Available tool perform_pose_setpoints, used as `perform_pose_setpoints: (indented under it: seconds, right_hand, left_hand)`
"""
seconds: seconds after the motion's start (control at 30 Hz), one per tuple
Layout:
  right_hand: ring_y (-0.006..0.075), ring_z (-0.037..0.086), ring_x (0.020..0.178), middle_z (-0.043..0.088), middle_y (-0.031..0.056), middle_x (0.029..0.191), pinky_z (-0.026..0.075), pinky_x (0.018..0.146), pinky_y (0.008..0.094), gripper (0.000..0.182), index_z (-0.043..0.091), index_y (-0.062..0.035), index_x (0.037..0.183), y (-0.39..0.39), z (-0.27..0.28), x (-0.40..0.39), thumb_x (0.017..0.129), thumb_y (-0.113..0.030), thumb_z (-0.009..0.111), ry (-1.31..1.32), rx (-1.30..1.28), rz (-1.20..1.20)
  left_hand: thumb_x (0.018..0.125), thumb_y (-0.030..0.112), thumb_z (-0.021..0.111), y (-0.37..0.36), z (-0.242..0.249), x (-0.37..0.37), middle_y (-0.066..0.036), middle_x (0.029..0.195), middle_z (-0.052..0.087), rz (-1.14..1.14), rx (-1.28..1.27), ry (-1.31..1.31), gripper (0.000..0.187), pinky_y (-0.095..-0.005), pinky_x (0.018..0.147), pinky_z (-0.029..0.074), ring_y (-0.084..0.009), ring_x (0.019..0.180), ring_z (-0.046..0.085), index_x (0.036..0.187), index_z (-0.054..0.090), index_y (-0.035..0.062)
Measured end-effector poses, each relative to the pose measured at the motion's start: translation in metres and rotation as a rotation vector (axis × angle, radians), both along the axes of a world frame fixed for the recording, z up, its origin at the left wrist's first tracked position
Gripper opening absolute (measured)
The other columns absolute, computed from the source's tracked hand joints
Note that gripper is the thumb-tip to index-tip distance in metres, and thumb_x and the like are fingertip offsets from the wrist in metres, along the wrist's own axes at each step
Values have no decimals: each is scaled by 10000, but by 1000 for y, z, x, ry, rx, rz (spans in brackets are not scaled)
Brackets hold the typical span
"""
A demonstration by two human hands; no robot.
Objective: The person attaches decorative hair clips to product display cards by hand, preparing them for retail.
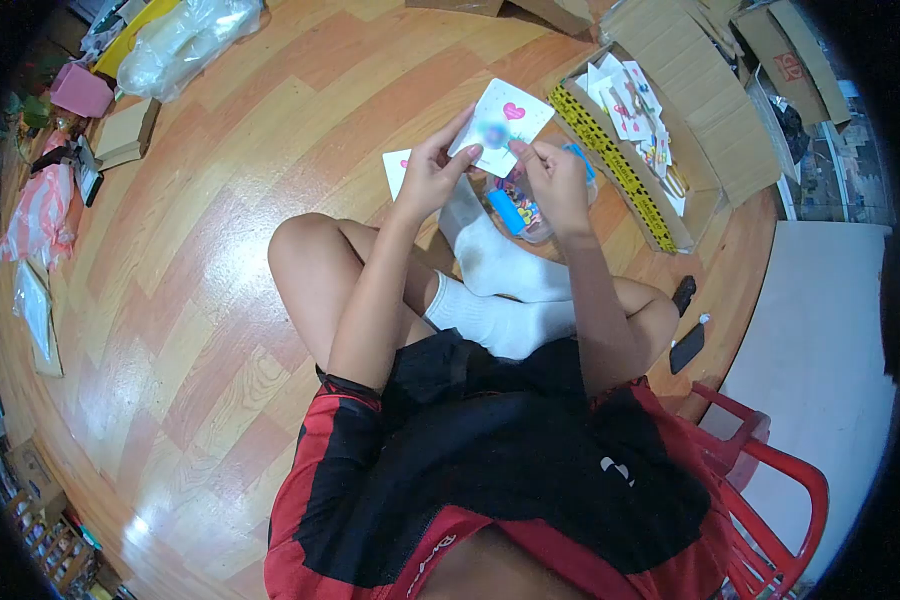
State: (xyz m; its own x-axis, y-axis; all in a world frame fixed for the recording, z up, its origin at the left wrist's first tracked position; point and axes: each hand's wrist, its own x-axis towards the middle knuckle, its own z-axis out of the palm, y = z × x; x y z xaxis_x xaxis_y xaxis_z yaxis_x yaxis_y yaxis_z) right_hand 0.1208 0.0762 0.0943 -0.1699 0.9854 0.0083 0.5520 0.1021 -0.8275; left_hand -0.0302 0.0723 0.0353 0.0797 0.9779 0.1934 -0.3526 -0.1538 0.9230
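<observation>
A white card [489, 112] with a pink heart and a blurry bluish spot is held up in front of me. My left hand [432, 172] grips its left side, the thumb lying over the lower edge. At the card's lower right edge, my right hand [555, 185] pinches with thumb and fingertips. Beneath the hands, partly hidden, a clear plastic container [520, 212] with blue clips and colourful contents sits by my socked feet. Another white card [396, 170] with a bit of pink rests on the floor behind my left wrist.
An open cardboard box [705, 200] with yellow-black tape holds several loose cards [625, 110] on the right. A red plastic chair [800, 480] and a dark phone-like object [687, 347] are at lower right. Plastic bags [185, 45] and a pink container [81, 90] lie upper left.
</observation>
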Motion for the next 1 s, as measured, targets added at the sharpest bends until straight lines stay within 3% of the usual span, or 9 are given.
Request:
perform_pose_setpoints:
  seconds: [0.33, 0.53, 0.63, 0.7, 0.73, 0.8, 0.93, 1.0]
  right_hand:
    - [39, 452, 500, 511, 29, 522, 357, 458, 205, 205, 606, -10, 811, -3, 2, 9, 805, -189, 507, 231, -95, 56]
    - [71, 460, 450, 544, 63, 534, 363, 434, 224, 158, 617, -28, 817, -4, 10, 12, 785, -134, 505, 80, 156, 150]
    - [83, 467, 446, 559, 71, 556, 362, 429, 228, 147, 621, -33, 802, -3, 23, 14, 775, -129, 514, -9, 214, 242]
    - [36, 410, 509, 511, 4, 573, 315, 439, 187, 252, 561, 29, 704, 0, 26, 15, 799, -202, 531, 93, 6, 249]
    - [36, 410, 509, 511, 4, 573, 315, 439, 187, 252, 561, 29, 704, 1, 26, 15, 799, -202, 531, 99, 10, 238]
    - [37, 405, 487, 508, 6, 558, 304, 425, 185, 282, 545, 21, 650, 2, 26, 14, 796, -219, 533, 353, -170, 234]
    - [27, 401, 482, 501, -4, 545, 297, 419, 182, 305, 530, 10, 611, 1, 24, 12, 801, -227, 524, 330, -216, 225]
    - [37, 409, 473, 497, 4, 522, 304, 417, 198, 285, 541, 9, 625, -2, 23, 10, 800, -215, 522, 144, -24, 254]
  left_hand:
    - [757, 10, 539, -6, 13, -9, -121, 1106, 463, -10, 18, -38, 486, -278, 751, 450, -151, 943, 485, 1200, 337, -11]
    - [749, -5, 545, -11, 14, -16, -129, 1142, 441, -6, 39, 3, 476, -269, 781, 427, -156, 991, 461, 1179, 346, -50]
    - [751, -7, 542, -12, 15, -17, -135, 1141, 441, -13, 26, 12, 476, -267, 789, 420, -156, 984, 465, 1179, 339, -61]
    - [753, -6, 540, -13, 17, -16, -138, 1138, 441, -25, 29, 33, 478, -266, 790, 418, -156, 971, 473, 1180, 333, -65]
    - [755, -1, 538, -14, 18, -15, -143, 1132, 444, -25, 35, -4, 484, -270, 778, 431, -163, 954, 485, 1186, 325, -58]
    - [758, 5, 536, -14, 17, -13, -148, 1126, 447, -33, 42, -36, 490, -274, 765, 443, -171, 937, 497, 1193, 317, -52]
    - [769, 14, 517, -14, 17, -14, -156, 1108, 453, -27, 1, -112, 501, -322, 707, 498, -203, 909, 515, 1213, 288, -23]
    - [772, 14, 508, -16, 20, -16, -155, 1104, 455, -49, -25, -132, 504, -340, 689, 512, -213, 909, 516, 1220, 278, -13]
